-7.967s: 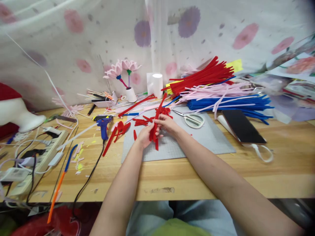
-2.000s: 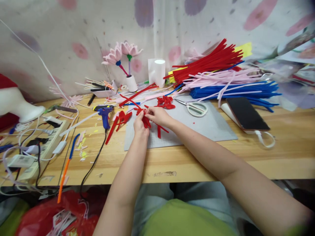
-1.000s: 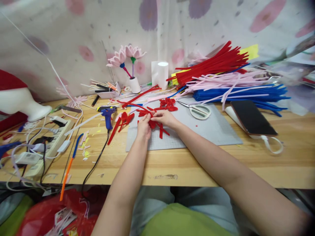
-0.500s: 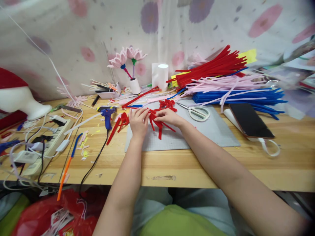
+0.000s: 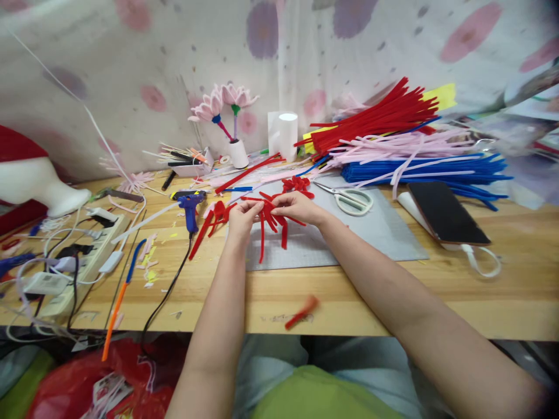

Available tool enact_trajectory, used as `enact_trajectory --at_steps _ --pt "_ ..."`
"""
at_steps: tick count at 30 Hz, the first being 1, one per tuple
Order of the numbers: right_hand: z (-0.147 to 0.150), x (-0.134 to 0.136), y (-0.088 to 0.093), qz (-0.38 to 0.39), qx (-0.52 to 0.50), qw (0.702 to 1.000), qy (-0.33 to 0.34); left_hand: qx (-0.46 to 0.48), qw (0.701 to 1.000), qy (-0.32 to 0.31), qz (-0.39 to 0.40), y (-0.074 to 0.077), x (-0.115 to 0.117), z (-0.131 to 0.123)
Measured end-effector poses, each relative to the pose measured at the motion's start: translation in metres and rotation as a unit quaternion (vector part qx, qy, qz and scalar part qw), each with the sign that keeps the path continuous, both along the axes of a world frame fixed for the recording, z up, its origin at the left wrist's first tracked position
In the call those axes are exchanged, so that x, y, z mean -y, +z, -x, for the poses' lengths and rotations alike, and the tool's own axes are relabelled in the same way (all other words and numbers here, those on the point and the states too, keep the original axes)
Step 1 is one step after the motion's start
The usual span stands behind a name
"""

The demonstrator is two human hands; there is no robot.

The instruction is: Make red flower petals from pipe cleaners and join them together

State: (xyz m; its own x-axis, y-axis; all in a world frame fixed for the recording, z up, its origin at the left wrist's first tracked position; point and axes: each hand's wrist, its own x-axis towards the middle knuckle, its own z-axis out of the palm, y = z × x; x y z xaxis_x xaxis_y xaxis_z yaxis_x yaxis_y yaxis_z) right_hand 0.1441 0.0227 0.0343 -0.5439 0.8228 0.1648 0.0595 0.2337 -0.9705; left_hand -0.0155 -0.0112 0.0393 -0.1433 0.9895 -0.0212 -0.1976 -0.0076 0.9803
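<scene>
Basically, blurred loose red piece (image 5: 301, 313) short of the grey mat (image 5: 305, 250), phone (image 5: 448, 212) right of the mat, glue gun (image 5: 191, 210) left of it. Over the mat, left hand (image 5: 241, 221) and right hand (image 5: 301, 208) both pinch red strips (image 5: 269, 217) between them, ends dangling; red cluster (image 5: 296, 184) on the mat's far part, partly behind right hand.

I'm sitting in a craft workspace; whether it belongs to a home or a studio, I can't tell. My wooden counter (image 5: 371, 317) carries a glue gun (image 5: 190, 210), scissors (image 5: 337, 192) on a grey mat (image 5: 386, 235), and bundles of fuzzy stems (image 5: 393, 146) in red, pink and blue. Trimmed scraps (image 5: 151, 256) lie near a crowded power strip (image 5: 101, 243), pink flowers (image 5: 222, 103) stand in a white holder (image 5: 238, 155), and red fuzzy pieces (image 5: 269, 219) fill my fingers (image 5: 252, 211). A flower-printed sheet (image 5: 209, 58) hangs behind.
</scene>
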Motion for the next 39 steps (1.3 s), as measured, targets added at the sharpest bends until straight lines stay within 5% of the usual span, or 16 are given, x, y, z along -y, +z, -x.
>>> enact_trajectory --at_steps 8,17,24,34,39 --pt "0.021 -0.003 -0.026 0.007 -0.036 0.995 -0.092 0.033 0.988 0.135 -0.072 -0.025 -0.014 -0.021" --pt "0.010 -0.006 -0.028 0.034 -0.050 0.992 -0.107 0.040 0.996 0.060 -0.049 -0.028 -0.016 -0.031" --pt "0.021 0.003 -0.026 0.026 -0.013 0.995 -0.099 0.193 0.980 0.038 0.018 -0.027 -0.011 -0.037" --pt "0.025 0.005 -0.031 0.015 -0.011 0.993 -0.114 0.239 0.966 0.101 -0.011 -0.029 -0.006 -0.043" --pt "0.026 0.002 -0.034 0.033 -0.022 0.991 -0.129 0.242 0.968 0.069 -0.002 -0.030 -0.006 -0.049"
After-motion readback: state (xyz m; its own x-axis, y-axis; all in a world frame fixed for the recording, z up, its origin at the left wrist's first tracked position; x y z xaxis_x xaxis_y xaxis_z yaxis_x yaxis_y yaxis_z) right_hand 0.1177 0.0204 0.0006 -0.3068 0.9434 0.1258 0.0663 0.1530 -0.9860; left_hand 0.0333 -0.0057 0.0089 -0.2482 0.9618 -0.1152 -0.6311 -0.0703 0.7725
